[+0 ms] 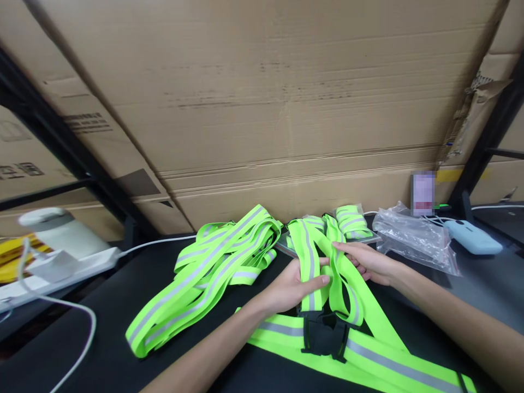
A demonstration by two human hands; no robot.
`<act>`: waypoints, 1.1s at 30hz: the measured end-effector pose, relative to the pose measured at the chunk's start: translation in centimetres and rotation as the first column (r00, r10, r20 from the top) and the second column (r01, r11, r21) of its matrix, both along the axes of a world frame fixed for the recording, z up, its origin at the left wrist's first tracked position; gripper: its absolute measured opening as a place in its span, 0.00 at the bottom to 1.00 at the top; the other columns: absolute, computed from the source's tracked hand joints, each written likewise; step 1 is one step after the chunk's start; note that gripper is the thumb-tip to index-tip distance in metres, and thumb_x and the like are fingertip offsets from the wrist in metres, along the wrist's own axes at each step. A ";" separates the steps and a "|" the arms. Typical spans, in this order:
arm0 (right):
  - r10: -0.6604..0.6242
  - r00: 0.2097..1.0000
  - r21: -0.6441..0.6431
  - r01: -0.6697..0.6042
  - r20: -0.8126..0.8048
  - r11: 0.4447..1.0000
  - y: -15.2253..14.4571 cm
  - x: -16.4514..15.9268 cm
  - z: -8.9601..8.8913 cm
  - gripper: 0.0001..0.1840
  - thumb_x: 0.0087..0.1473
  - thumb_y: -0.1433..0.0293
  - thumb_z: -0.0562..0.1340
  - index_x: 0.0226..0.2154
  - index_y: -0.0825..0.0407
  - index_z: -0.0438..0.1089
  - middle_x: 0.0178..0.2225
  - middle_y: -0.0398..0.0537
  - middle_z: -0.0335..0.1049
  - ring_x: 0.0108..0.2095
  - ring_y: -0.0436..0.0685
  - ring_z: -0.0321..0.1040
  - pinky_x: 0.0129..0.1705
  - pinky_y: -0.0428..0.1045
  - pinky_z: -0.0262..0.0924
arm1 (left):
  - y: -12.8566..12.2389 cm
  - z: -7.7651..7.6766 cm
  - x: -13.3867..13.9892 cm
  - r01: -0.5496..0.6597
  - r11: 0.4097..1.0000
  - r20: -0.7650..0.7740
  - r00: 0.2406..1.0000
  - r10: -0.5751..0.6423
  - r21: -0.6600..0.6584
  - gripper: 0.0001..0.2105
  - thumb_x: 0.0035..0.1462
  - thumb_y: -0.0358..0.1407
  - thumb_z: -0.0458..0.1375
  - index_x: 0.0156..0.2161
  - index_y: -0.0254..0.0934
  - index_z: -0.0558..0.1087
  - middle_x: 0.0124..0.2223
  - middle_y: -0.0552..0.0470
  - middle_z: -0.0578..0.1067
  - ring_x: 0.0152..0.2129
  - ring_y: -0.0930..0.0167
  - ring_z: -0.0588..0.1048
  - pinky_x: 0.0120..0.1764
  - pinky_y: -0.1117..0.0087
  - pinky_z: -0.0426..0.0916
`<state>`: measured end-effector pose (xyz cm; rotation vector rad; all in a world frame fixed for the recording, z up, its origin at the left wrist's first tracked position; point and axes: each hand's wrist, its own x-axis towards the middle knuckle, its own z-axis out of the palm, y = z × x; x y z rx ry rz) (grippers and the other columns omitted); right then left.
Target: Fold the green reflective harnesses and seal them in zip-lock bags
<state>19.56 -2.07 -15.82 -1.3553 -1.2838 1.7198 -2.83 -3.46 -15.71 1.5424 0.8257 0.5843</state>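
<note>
Cardboard (pixel 282 98) backs a black worktop (pixel 106 344) as left fingers (pixel 319 283) and right fingers (pixel 346 249) grip a reflective green harness (pixel 370 305); slack loops (pixel 337 289) near its buckle (pixel 325 334) could tangle if pulled.

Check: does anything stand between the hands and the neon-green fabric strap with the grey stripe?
Nothing visible does. The left hand grips the neon-green, grey-striped fabric strap, and the right hand appears to touch it. The black plastic buckle lies below both in the picture, not between.
</note>
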 end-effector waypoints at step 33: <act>-0.145 0.937 0.585 -0.073 0.318 0.808 0.7 0.6 -1.8 0.15 0.50 0.66 0.69 0.27 0.49 0.61 0.24 0.38 0.66 0.21 0.49 0.59 0.24 0.45 0.48 | 0.6 0.8 -0.5 -0.274 0.948 -0.223 0.925 0.306 0.165 0.29 0.56 0.53 0.65 0.55 0.36 0.69 0.29 0.54 0.73 0.13 0.76 0.64 0.15 0.73 0.57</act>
